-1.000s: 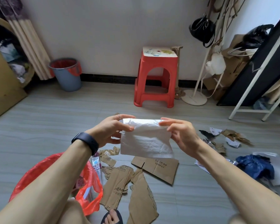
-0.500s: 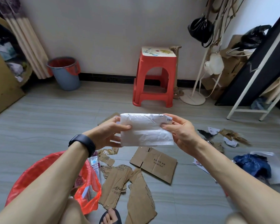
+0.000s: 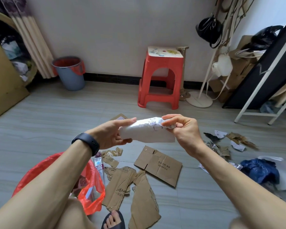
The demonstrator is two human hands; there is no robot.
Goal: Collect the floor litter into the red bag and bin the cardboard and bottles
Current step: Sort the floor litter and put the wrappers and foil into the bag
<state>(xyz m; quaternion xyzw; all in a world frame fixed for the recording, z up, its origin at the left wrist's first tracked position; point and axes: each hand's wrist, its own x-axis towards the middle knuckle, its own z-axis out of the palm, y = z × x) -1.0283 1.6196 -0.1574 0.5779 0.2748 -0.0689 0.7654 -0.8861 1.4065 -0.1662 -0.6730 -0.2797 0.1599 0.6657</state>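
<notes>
Both hands hold a white plastic mailer bag (image 3: 147,132) in mid-air above the floor. My left hand (image 3: 112,133) grips its left end and my right hand (image 3: 180,128) pinches the crumpled right end. The red bag (image 3: 89,187) lies open at lower left under my left forearm, with some litter inside. A soda bottle (image 3: 98,164) lies beside it. Torn cardboard pieces (image 3: 120,184) and a flattened cardboard box (image 3: 158,166) lie on the floor below my hands. More scraps (image 3: 238,139) are scattered at the right.
A grey bin (image 3: 70,72) with a red liner stands by the far wall at left. A red stool (image 3: 162,76) is straight ahead, a coat stand (image 3: 203,90) and white frame (image 3: 261,100) to the right. A blue bag (image 3: 261,171) lies at right. My sandalled foot (image 3: 113,220) is near the cardboard.
The flat white mailer has been folded and rolled narrower between my hands. My right hand has crumpled its right end. The view has shifted slightly.
</notes>
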